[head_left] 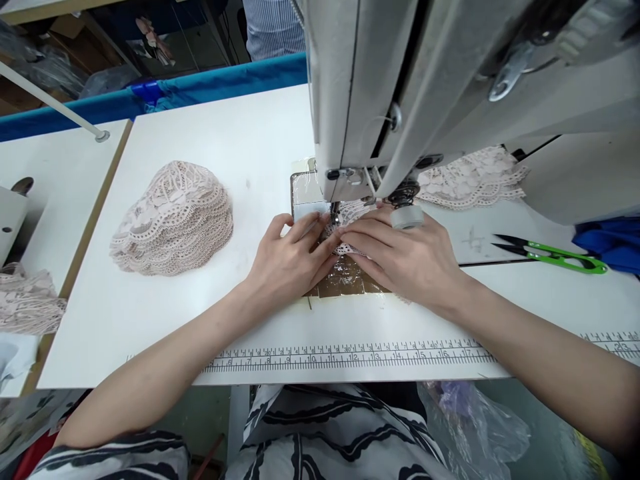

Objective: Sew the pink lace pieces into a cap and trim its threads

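Left hand (pixel 294 259), right hand (pixel 413 260) — touching lace (pixel 353 211) (pale)

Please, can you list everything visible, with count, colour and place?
Metal sewing machine: one, grey, centre to right
Scalloped lace piece: one, pale pink, under machine
Layered lace stack: one, pale pink, left
Flat lace: count unclear, pale pink, right
Lace bundle: one, pale pink, far left
Pointed scissors: one, green and black, right
Printed ruler: one, black, near edge
Crumpled cloth: one, blue, far right
Cloth rail: one, teal, behind
Tabletops: two, white, centre and left
Plastic bags: count unclear, transparent, below right
Other person's shirt: one, striped, top
Own patterned shirt: one, black-white, bottom
Left hand, right hand: one each, bare, at lace
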`<state>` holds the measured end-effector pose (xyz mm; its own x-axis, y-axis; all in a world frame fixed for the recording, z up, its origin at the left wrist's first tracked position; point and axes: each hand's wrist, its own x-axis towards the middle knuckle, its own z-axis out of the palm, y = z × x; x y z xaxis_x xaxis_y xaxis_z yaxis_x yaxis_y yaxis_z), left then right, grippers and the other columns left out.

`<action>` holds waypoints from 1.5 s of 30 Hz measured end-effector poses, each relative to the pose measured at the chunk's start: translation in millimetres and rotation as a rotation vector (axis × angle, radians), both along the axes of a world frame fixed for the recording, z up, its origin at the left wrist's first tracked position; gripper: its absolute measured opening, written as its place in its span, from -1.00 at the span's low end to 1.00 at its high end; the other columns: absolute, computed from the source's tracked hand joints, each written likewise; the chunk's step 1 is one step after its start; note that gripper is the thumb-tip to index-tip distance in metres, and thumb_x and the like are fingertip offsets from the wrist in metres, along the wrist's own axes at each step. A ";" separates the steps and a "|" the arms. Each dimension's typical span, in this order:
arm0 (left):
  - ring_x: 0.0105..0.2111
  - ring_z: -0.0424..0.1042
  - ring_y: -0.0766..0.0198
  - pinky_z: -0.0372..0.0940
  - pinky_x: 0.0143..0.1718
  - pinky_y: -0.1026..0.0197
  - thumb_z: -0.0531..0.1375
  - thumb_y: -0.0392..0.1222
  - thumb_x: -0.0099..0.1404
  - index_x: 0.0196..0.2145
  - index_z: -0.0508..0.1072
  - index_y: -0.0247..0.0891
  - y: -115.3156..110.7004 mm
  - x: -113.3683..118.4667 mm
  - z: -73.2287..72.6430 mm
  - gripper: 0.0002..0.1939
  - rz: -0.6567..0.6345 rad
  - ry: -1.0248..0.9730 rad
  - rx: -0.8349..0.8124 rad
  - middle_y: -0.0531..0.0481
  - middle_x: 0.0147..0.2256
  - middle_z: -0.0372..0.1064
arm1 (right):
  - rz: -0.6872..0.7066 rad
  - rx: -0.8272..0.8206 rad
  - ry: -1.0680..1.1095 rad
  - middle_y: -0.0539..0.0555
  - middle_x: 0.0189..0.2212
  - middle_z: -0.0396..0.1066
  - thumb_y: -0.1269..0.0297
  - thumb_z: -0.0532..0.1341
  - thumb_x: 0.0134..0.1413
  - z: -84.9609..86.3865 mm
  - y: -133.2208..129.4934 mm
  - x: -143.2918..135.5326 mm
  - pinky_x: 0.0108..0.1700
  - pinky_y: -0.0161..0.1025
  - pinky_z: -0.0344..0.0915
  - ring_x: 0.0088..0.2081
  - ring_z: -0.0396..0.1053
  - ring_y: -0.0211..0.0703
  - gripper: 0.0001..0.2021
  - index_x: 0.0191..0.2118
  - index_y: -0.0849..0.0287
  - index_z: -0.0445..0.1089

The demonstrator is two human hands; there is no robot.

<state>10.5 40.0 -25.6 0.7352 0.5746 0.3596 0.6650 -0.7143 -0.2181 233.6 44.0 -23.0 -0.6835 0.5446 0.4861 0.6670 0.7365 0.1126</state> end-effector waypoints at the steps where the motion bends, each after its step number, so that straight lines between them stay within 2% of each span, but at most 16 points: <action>1: 0.10 0.44 0.04 0.21 -0.05 -0.03 0.08 -0.15 0.50 0.13 0.45 -0.31 -0.5 -0.4 -0.4 -0.65 -0.003 -0.011 -0.004 -0.23 0.11 0.47 | 0.010 0.004 0.009 0.05 -0.18 0.61 0.42 0.15 0.32 0.1 -0.7 -1.2 0.01 -0.08 0.34 -0.13 0.49 -0.07 -0.80 -0.11 0.18 0.53; 4: 0.11 0.42 0.03 0.20 -0.03 -0.05 0.10 -0.15 0.48 0.14 0.44 -0.28 0.5 -1.3 -1.5 -0.65 -0.012 -0.081 -0.039 -0.18 0.11 0.48 | 0.040 -0.062 0.079 0.02 -0.24 0.61 0.47 0.13 0.32 -0.7 -0.6 -2.8 -0.04 -0.13 0.37 -0.21 0.51 -0.13 -0.79 -0.19 0.18 0.53; 6: 0.06 0.45 0.05 0.21 -0.04 -0.04 0.14 -0.14 0.45 0.11 0.47 -0.26 4.4 -1.6 -2.0 -0.67 0.011 -0.172 -0.108 -0.13 0.05 0.52 | 0.039 -0.155 0.159 0.04 -0.28 0.61 0.43 0.11 0.35 -2.3 1.1 -2.4 -0.12 -0.17 0.39 -0.28 0.50 -0.16 -0.79 -0.16 0.19 0.52; 9: -0.06 0.46 0.10 0.24 -0.08 0.01 0.23 -0.17 0.38 -0.01 0.54 -0.21 13.8 -1.7 -1.6 -0.75 0.093 -0.324 -0.308 -0.07 -0.06 0.54 | -0.009 -0.275 0.271 0.07 -0.29 0.60 0.34 0.10 0.39 -4.9 4.2 -2.2 -0.23 -0.19 0.37 -0.32 0.49 -0.16 -0.77 -0.09 0.17 0.52; 12: -0.06 0.44 0.13 0.25 -0.03 0.03 0.24 -0.23 0.36 -0.13 0.58 -0.15 21.4 -1.3 0.1 -0.85 0.133 -0.460 -0.505 -0.02 -0.10 0.51 | -0.080 -0.346 0.329 0.07 -0.27 0.59 0.24 0.09 0.41 -6.1 6.3 -4.7 -0.27 -0.21 0.34 -0.32 0.48 -0.15 -0.73 -0.08 0.13 0.54; 15: -0.06 0.44 0.15 0.24 0.00 0.03 0.19 -0.22 0.40 -0.21 0.58 -0.14 23.2 -0.2 2.0 -0.86 0.146 -0.523 -0.592 0.00 -0.12 0.52 | -0.134 -0.358 0.325 0.05 -0.29 0.59 0.16 0.05 0.43 -5.2 7.0 -8.1 -0.29 -0.22 0.31 -0.32 0.48 -0.15 -0.68 -0.11 0.11 0.55; 20: -0.08 0.44 0.16 0.24 0.01 0.02 0.13 -0.22 0.42 -0.23 0.57 -0.18 21.0 1.4 2.0 -0.80 0.138 -0.554 -0.619 -0.03 -0.12 0.52 | -0.169 -0.377 0.280 0.05 -0.30 0.58 0.14 -0.01 0.46 -2.9 6.8 -10.0 -0.30 -0.23 0.28 -0.31 0.46 -0.15 -0.62 -0.12 0.10 0.55; 22: -0.08 0.43 0.15 0.22 0.02 0.02 0.16 -0.20 0.39 -0.22 0.56 -0.18 19.8 1.9 1.5 -0.84 0.132 -0.534 -0.610 -0.03 -0.11 0.52 | -0.172 -0.374 0.279 0.04 -0.33 0.57 0.11 -0.03 0.46 -2.9 6.8 -10.2 -0.31 -0.23 0.27 -0.33 0.45 -0.16 -0.59 -0.12 0.09 0.56; 25: -0.06 0.41 0.12 0.19 0.03 0.02 0.22 -0.21 0.32 -0.17 0.52 -0.20 17.4 3.0 2.0 -0.87 0.138 -0.467 -0.554 -0.03 -0.09 0.50 | -0.181 -0.340 0.293 0.03 -0.39 0.55 0.07 -0.03 0.46 -3.1 6.6 -11.4 -0.29 -0.23 0.26 -0.35 0.43 -0.15 -0.58 -0.10 0.08 0.56; 29: -0.07 0.41 0.13 0.19 -0.02 0.05 0.16 -0.22 0.39 -0.20 0.52 -0.20 16.2 3.6 4.4 -0.87 0.159 -0.462 -0.496 -0.02 -0.12 0.52 | -0.187 -0.296 0.275 0.02 -0.46 0.51 0.07 -0.03 0.46 -1.8 6.4 -13.1 -0.24 -0.20 0.28 -0.37 0.42 -0.14 -0.58 -0.14 0.06 0.57; 35: -0.19 0.51 0.25 0.30 -0.08 0.17 0.12 -0.24 0.43 -0.26 0.55 -0.23 18.6 2.5 4.1 -0.80 0.108 -0.632 -0.593 0.03 -0.19 0.58 | -0.158 -0.286 0.250 0.04 -0.34 0.56 0.19 0.07 0.39 -2.8 7.0 -11.3 -0.16 -0.12 0.32 -0.29 0.46 -0.08 -0.70 -0.06 0.07 0.55; 38: -0.18 0.53 0.25 0.34 -0.09 0.20 0.13 -0.23 0.42 -0.23 0.56 -0.22 18.1 2.1 3.2 -0.81 0.113 -0.688 -0.621 0.05 -0.20 0.59 | -0.188 -0.271 0.302 0.05 -0.30 0.57 0.20 0.07 0.39 -5.4 6.8 -10.0 -0.21 -0.14 0.32 -0.25 0.47 -0.07 -0.70 -0.08 0.07 0.57; 42: -0.19 0.53 0.27 0.35 -0.09 0.21 0.12 -0.25 0.42 -0.25 0.57 -0.23 18.4 2.6 2.8 -0.79 0.089 -0.689 -0.629 0.02 -0.20 0.58 | -0.233 -0.257 0.311 0.06 -0.37 0.55 0.12 0.07 0.40 -7.1 6.7 -10.1 -0.31 -0.19 0.29 -0.32 0.46 -0.10 -0.66 -0.08 0.08 0.58; 45: -0.19 0.52 0.26 0.35 -0.08 0.19 0.12 -0.24 0.43 -0.25 0.58 -0.24 19.6 2.7 1.8 -0.78 0.064 -0.656 -0.617 -0.01 -0.19 0.58 | -0.224 -0.273 0.290 0.06 -0.37 0.56 0.13 0.07 0.41 -5.5 6.6 -10.0 -0.29 -0.18 0.32 -0.33 0.47 -0.10 -0.67 -0.09 0.08 0.58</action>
